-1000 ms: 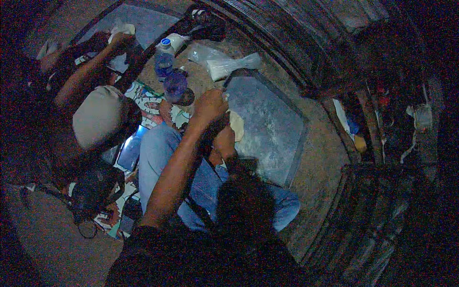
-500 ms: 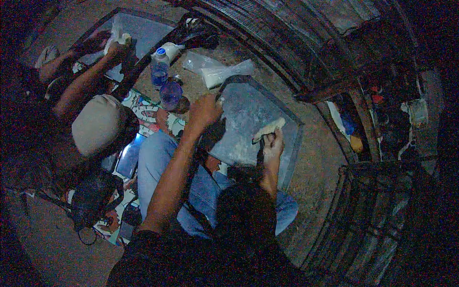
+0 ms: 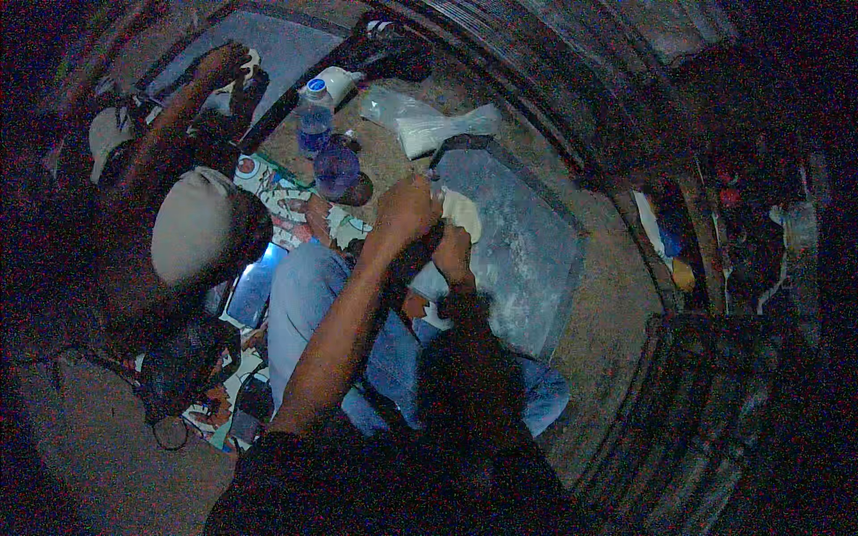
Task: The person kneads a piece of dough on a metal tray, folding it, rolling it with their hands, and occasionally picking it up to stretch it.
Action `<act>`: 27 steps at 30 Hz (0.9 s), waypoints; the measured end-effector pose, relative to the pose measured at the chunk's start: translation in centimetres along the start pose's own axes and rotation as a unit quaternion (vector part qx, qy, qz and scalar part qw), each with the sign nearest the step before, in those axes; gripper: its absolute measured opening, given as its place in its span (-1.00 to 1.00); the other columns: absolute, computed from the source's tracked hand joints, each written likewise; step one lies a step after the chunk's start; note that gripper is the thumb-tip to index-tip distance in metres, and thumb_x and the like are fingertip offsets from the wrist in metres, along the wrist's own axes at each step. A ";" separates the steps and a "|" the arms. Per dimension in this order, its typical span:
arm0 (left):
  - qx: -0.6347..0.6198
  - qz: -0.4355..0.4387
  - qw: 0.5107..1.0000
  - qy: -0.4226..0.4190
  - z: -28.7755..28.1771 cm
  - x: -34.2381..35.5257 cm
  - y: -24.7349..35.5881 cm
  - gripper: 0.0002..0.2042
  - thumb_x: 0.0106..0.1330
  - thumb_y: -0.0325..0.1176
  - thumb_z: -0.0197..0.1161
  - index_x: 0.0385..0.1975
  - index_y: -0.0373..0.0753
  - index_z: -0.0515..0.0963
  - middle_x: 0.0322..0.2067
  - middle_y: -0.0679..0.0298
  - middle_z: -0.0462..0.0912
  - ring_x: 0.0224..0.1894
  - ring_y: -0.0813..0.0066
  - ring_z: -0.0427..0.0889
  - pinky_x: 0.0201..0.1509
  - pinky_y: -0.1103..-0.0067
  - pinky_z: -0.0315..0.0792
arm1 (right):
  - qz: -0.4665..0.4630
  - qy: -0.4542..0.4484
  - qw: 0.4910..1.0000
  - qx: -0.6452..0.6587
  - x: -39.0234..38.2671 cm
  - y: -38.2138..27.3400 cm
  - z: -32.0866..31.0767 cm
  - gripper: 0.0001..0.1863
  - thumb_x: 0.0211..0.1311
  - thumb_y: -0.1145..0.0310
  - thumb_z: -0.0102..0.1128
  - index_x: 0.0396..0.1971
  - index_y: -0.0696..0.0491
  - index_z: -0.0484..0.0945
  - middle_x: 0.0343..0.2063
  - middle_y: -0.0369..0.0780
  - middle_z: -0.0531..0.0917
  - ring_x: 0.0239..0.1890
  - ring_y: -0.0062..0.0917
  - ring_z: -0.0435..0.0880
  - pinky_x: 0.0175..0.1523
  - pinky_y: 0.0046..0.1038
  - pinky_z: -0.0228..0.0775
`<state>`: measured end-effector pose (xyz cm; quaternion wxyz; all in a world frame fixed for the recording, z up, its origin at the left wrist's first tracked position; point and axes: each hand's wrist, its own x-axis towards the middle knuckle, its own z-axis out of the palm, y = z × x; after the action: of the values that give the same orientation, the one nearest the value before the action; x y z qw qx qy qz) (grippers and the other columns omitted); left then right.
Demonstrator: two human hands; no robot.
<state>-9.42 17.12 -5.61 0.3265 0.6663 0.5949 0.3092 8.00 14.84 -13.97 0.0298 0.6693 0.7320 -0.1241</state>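
A flat, pale piece of dough hangs above the left part of a grey board dusted with white powder. My right hand is closed on the lower edge of the dough. Just to the left, my left hand is closed with its fingers curled beside the dough's left edge. What those fingers hold is hidden. Both hands are close together over the board's near left side, in dim light.
Beyond the board lie clear plastic bags with white contents. A blue-capped bottle and a purple container stand to their left. At far left another person's hand holds a pale piece over a second board. A grey-beige cap is near my left knee.
My right hand has brought the dough leftward from the board's right side to beside my left hand. The dough now shows a broader face. The other person's hand has shifted slightly upward.
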 end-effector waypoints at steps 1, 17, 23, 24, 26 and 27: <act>0.012 -0.001 1.000 -0.011 0.0 0.2 0.3 -0.65 0.18 -0.15 0.14 -0.22 -0.33 0.52 -0.27 -0.10 0.58 -0.17 -0.05 0.57 -0.09 0.20 0.43 | 0.017 0.018 0.998 0.050 0.4 0.2 -0.9 -0.63 0.08 0.31 0.06 -0.13 0.18 0.48 -0.12 0.01 0.55 -0.05 -0.08 0.51 -0.03 -0.08 0.35; -0.003 -0.021 0.999 -0.024 0.2 -0.1 2.4 -0.67 0.21 -0.15 0.09 -0.29 -0.33 0.56 -0.33 -0.07 0.60 -0.23 -0.07 0.59 -0.12 0.17 0.44 | 0.229 0.399 0.539 0.705 2.8 12.5 -5.0 -0.72 0.19 0.26 0.07 -0.15 0.07 0.53 -0.40 -0.18 0.61 -0.21 -0.29 0.58 0.00 -0.21 0.33; -0.031 -0.020 0.999 -0.018 -0.2 0.1 2.5 -0.67 0.20 -0.16 0.10 -0.25 -0.33 0.54 -0.34 -0.11 0.59 -0.25 -0.08 0.58 -0.13 0.17 0.44 | -0.124 0.330 0.931 0.093 4.6 3.0 0.7 -0.66 0.12 0.34 0.07 -0.12 0.17 0.55 -0.14 -0.03 0.59 -0.08 -0.11 0.53 0.01 -0.25 0.34; -0.018 -0.023 0.999 -0.016 -0.6 0.2 1.5 -0.66 0.19 -0.16 0.10 -0.24 -0.34 0.53 -0.34 -0.12 0.59 -0.26 -0.07 0.59 -0.14 0.17 0.44 | -0.168 0.311 0.933 0.066 4.8 1.0 1.5 -0.66 0.12 0.34 0.05 -0.12 0.16 0.54 -0.14 -0.01 0.59 -0.08 -0.11 0.52 0.01 -0.25 0.34; -0.021 -0.013 1.000 0.002 -0.7 0.0 1.5 -0.66 0.18 -0.17 0.12 -0.23 -0.34 0.53 -0.33 -0.12 0.59 -0.25 -0.07 0.58 -0.15 0.18 0.45 | -0.171 0.240 0.955 0.047 4.1 -0.1 0.5 -0.67 0.15 0.32 0.01 -0.12 0.15 0.53 -0.15 0.00 0.58 -0.07 -0.11 0.52 0.01 -0.25 0.35; -0.016 -0.013 1.000 0.016 -0.9 -0.1 1.2 -0.66 0.18 -0.17 0.13 -0.23 -0.34 0.53 -0.33 -0.12 0.58 -0.25 -0.06 0.58 -0.15 0.18 0.45 | -0.142 0.181 0.970 0.076 4.1 -1.1 0.0 -0.67 0.16 0.32 -0.01 -0.12 0.14 0.52 -0.16 0.01 0.58 -0.08 -0.11 0.52 0.01 -0.25 0.35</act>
<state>-9.42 17.02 -4.16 0.3311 0.6484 0.6036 0.3250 6.50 18.75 -14.70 -0.1723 0.5705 0.8008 -0.0593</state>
